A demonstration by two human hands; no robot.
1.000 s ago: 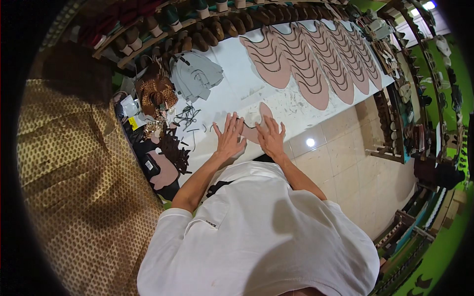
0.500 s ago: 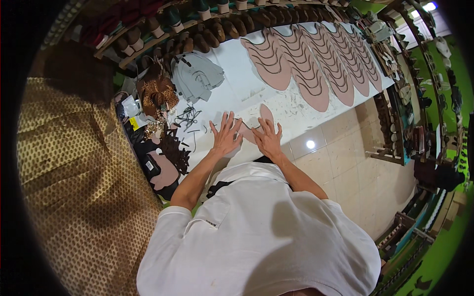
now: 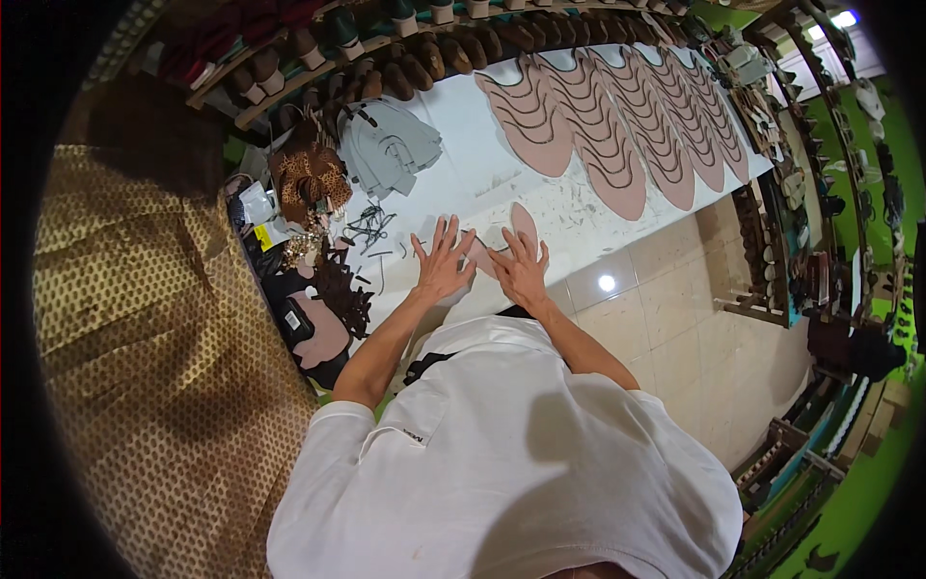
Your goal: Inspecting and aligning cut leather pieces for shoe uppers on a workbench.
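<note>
Both of my hands rest on the white work table (image 3: 453,193) with their fingers spread. A small flat pink cut-out (image 3: 479,253), leather-like, lies between them. My left hand (image 3: 442,265) is pressed flat at its left edge, thumb side toward it. On the other edge lie the fingertips of my right hand (image 3: 522,272). A pointed pink piece (image 3: 523,222) sticks out beyond my right fingers; whether the two pink parts join under the hand I cannot tell. Neither hand grips anything that shows.
Rows of overlapping pink cut-outs (image 3: 608,164) cover the table's far right. Grey pieces (image 3: 386,150), leopard-print material (image 3: 311,174), black strips (image 3: 369,227) and dark brown scraps (image 3: 340,294) lie to the left. Shoe lasts (image 3: 424,60) line the back; patterned gold-brown material (image 3: 154,338) stands at left.
The whole view has shifted very slightly. My hands and the pink cut-out hold nearly the same place and pose.
</note>
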